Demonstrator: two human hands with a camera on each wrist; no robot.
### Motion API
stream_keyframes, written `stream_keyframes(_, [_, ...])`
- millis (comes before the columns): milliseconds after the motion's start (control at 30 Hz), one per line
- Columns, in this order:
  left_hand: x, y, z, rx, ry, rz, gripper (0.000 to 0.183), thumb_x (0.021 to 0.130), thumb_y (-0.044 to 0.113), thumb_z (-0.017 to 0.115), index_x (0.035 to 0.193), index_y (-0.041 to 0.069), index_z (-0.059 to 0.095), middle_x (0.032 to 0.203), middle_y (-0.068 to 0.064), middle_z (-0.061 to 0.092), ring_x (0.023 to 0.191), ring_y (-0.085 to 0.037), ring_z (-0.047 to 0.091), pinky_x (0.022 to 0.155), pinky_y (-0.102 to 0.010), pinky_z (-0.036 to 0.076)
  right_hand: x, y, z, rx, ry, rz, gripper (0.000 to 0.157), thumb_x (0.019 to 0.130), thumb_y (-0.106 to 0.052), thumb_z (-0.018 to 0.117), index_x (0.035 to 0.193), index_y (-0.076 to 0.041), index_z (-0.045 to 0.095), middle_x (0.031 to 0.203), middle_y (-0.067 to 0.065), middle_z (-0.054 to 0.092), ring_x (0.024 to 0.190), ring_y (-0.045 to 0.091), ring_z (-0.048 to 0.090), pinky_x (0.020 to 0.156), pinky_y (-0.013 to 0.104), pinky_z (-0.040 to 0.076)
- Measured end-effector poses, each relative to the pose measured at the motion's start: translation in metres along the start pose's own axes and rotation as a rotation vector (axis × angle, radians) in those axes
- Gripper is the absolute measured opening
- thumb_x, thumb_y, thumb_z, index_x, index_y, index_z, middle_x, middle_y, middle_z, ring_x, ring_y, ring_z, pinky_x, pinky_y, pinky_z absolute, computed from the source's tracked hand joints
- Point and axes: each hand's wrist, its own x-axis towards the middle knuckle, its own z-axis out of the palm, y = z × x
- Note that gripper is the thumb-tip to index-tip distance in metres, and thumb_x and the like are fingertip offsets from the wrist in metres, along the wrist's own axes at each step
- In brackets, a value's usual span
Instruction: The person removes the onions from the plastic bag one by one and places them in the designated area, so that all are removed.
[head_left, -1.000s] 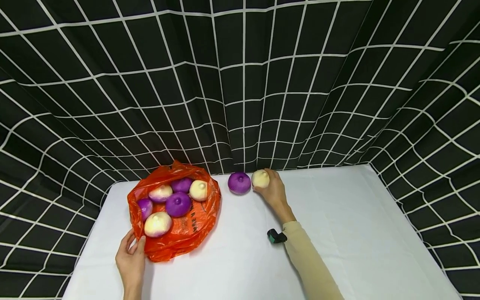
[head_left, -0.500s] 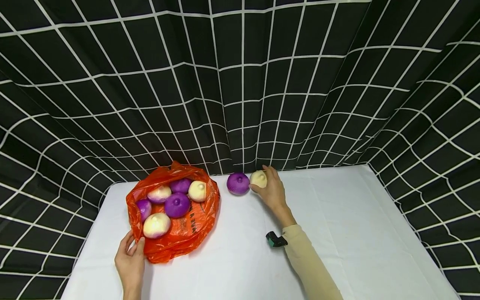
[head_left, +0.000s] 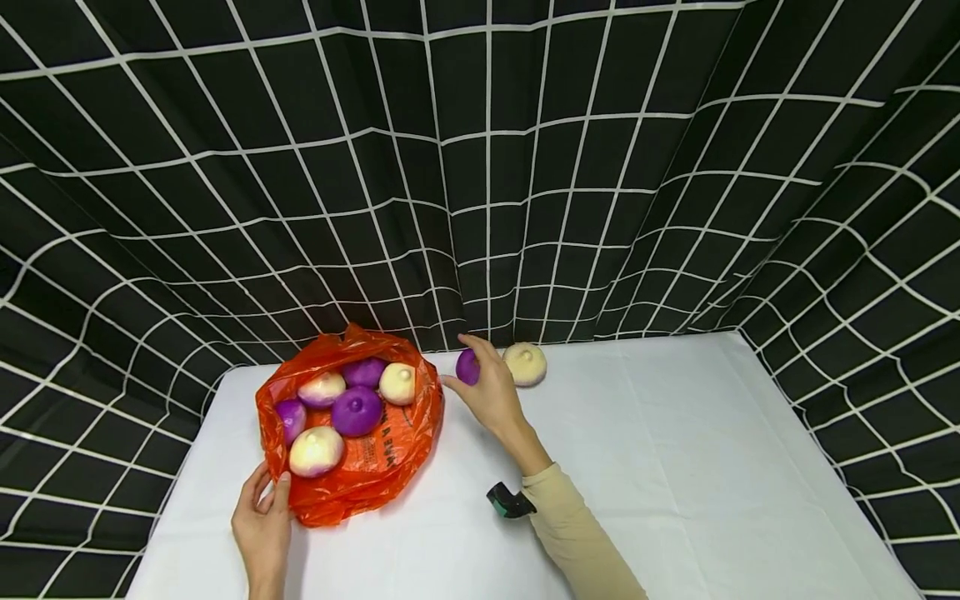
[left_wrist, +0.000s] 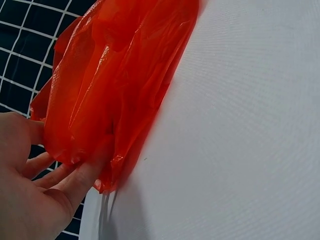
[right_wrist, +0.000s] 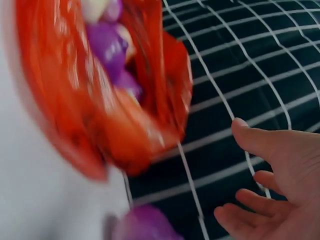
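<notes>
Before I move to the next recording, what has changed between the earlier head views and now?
The right hand has let go of the pale onion and moved left, now partly hiding the purple onion in the head view. Unchanged: the left hand holds the red bag, and the onions inside lie as before.

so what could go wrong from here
The loose purple bulb and loose pale bulb sit near the back edge of the table; a nudge might roll one off.
The left hand pinches the edge of the thin red bag; a hard pull could tear it.
The open right hand, near the bag's rim, might snag it.
</notes>
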Motion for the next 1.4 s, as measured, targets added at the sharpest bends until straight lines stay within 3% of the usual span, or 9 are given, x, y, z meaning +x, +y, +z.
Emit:
stream_keyframes(200, [-0.001,0.0,0.002,0.059,-0.006,0.012,0.048,0.095,0.01,0.063,0.139,-0.001,0.05,0.131,-0.024,0.052,0.07,0.017,0.056,0.046,-0.013,0.043,-0.012,-0.022,0.04,0.01,-0.135,-0.029,0.07,0.078,-0.025,0.084,0.136,-0.001,0.053,0.137,0.014,0.054,0.122,0.029,0.055,0.104,0.039,0.044])
stream_keyframes(267, [-0.001,0.001,0.003,0.049,-0.005,0.014,0.048,0.095,0.009,0.064,0.139,-0.002,0.05,0.128,-0.02,0.053,0.07,0.017,0.056,0.046,-0.013,0.043,-0.017,-0.029,0.053,0.009,-0.163,-0.038,0.07,0.078,-0.026,0.084,0.135,-0.002,0.053,0.137,0.013,0.054,0.128,0.027,0.051,0.109,0.038,0.039])
stream_keyframes(433, [-0.003,0.002,0.003,0.013,-0.006,0.021,0.049,0.093,0.006,0.065,0.138,-0.004,0.05,0.112,0.008,0.056,0.072,0.015,0.058,0.048,-0.011,0.044,-0.034,-0.044,0.078,0.04,-0.216,-0.022,0.068,0.079,-0.028,0.083,0.135,-0.006,0.054,0.135,0.009,0.057,0.125,0.024,0.054,0.106,0.036,0.042])
stream_keyframes(500, [-0.003,0.002,0.004,0.004,-0.005,0.029,0.048,0.093,0.005,0.065,0.138,-0.004,0.05,0.108,0.014,0.054,0.072,0.015,0.058,0.051,-0.01,0.045,-0.041,-0.048,0.087,0.045,-0.245,-0.023,0.066,0.08,-0.028,0.082,0.136,-0.007,0.053,0.135,0.008,0.057,0.125,0.022,0.054,0.106,0.034,0.042])
stream_keyframes(733, [-0.002,0.0,0.005,-0.017,-0.022,0.009,0.05,0.093,0.006,0.066,0.139,-0.003,0.05,0.105,0.02,0.053,0.073,0.014,0.059,0.048,-0.012,0.046,-0.059,-0.055,0.114,-0.039,-0.309,-0.038,0.062,0.081,-0.029,0.082,0.135,-0.012,0.056,0.134,0.001,0.059,0.125,0.017,0.053,0.107,0.028,0.04])
stream_keyframes(967, [-0.001,-0.006,0.001,0.066,-0.004,0.044,0.048,0.093,0.008,0.066,0.138,-0.003,0.051,0.106,0.021,0.051,0.072,0.016,0.057,0.056,-0.007,0.047,-0.067,-0.064,0.136,-0.125,-0.377,-0.047,0.066,0.08,-0.034,0.082,0.137,-0.015,0.056,0.135,-0.003,0.059,0.12,0.011,0.057,0.1,0.026,0.045])
stream_keyframes(1067, [-0.001,-0.006,0.001,0.055,-0.007,0.05,0.048,0.093,0.007,0.065,0.138,-0.005,0.05,0.106,0.022,0.052,0.073,0.017,0.057,0.059,-0.005,0.047,-0.067,-0.068,0.146,-0.194,-0.382,-0.061,0.069,0.078,-0.037,0.083,0.138,-0.019,0.055,0.134,-0.006,0.059,0.117,0.01,0.059,0.094,0.029,0.049])
stream_keyframes(1233, [-0.003,-0.004,0.001,0.041,-0.016,0.038,0.049,0.093,0.007,0.065,0.138,-0.004,0.05,0.106,0.019,0.054,0.072,0.015,0.057,0.053,-0.009,0.047,-0.066,-0.072,0.159,-0.259,-0.37,-0.096,0.071,0.076,-0.04,0.084,0.138,-0.021,0.054,0.139,-0.006,0.055,0.114,0.01,0.06,0.091,0.03,0.051])
stream_keyframes(1400, [-0.005,-0.003,0.002,0.058,-0.013,0.059,0.047,0.093,0.004,0.064,0.137,-0.004,0.051,0.107,0.018,0.054,0.073,0.015,0.057,0.054,-0.009,0.047,-0.065,-0.077,0.17,-0.315,-0.365,-0.072,0.069,0.077,-0.047,0.081,0.135,-0.023,0.054,0.141,-0.004,0.053,0.111,0.012,0.062,0.088,0.032,0.052])
